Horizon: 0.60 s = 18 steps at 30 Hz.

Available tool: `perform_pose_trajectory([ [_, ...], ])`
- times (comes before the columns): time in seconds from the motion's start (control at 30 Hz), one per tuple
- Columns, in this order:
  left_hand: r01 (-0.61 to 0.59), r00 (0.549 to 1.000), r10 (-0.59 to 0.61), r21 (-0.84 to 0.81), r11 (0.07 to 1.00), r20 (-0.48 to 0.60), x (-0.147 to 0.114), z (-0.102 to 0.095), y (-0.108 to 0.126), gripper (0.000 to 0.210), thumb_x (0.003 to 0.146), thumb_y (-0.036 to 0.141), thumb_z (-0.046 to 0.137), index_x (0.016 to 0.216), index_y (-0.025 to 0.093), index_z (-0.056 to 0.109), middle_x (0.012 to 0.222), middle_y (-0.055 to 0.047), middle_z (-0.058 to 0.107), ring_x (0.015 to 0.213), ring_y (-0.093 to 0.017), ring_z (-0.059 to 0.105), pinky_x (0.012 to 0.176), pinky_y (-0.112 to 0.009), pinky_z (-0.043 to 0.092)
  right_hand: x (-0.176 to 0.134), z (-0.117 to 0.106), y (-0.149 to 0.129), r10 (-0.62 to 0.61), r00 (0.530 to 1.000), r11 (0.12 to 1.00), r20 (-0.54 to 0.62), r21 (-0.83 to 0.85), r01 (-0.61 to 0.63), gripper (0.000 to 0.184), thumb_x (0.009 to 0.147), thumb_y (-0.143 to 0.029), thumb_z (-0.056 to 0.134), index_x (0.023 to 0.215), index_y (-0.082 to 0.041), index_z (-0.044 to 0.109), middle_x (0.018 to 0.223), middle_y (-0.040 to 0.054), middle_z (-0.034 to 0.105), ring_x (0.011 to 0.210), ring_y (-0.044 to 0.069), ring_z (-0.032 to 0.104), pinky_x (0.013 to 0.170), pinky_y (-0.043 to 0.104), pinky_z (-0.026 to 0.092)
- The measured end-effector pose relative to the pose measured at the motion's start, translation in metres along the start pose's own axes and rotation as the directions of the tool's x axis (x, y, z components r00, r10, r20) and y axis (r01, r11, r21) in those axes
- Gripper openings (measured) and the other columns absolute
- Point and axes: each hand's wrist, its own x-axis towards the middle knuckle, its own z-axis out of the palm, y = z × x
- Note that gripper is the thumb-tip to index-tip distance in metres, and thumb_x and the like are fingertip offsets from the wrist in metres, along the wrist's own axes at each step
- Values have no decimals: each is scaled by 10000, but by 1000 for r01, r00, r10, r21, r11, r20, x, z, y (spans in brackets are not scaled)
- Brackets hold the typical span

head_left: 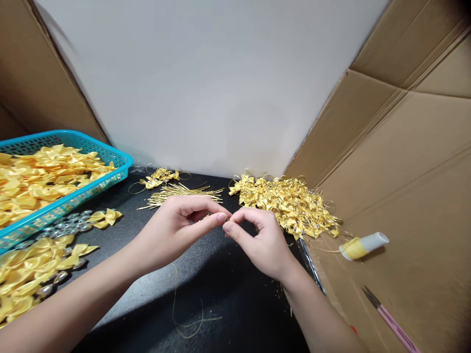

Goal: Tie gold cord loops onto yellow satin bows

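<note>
Over the black tabletop (221, 289), my left hand (184, 228) and my right hand (263, 240) meet fingertip to fingertip. Each has its thumb and forefinger pinched together. Whatever lies between the tips is too small and too covered to name. Below them a loose gold thread (174, 306) curls on the table; I cannot see whether it reaches the fingers. Just behind my left hand lies a spread of gold twist ties or wire strips (184, 192). Beyond my right hand is a heap of small yellow ribbon bows (290, 201) with gold loops.
At left stands a blue basket (123, 169) of yellow ribbon petals (55, 169). Silvery beads (69, 225) and more petals (33, 264) lie before it. A few bows (160, 177) sit at the back. On cardboard at right are a thread spool (362, 246) and pink-handled tweezers (392, 321).
</note>
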Motion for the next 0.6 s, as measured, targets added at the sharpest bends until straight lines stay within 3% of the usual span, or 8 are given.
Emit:
perform_pose_trajectory([
  [0.33, 36, 999, -36, -7, 999, 7, 1, 1, 2, 221, 885, 351, 614, 791, 193, 738, 736, -19, 726, 644, -148, 614, 549, -234, 448, 0, -1, -2, -4, 1000, 1000, -20, -19, 3, 182, 854, -244, 638, 678, -197, 626, 655, -28, 649, 629, 114, 595, 645, 248, 471],
  [0.6, -25, 999, 24, 64, 998, 25, 2, 0, 2, 256, 934, 316, 524, 748, 182, 639, 686, 12, 631, 631, -125, 545, 580, -227, 421, 0, -1, -2, -22, 1000, 999, -22, -42, 21, 189, 850, -228, 644, 666, -194, 615, 647, -29, 639, 623, 111, 586, 643, 243, 465],
])
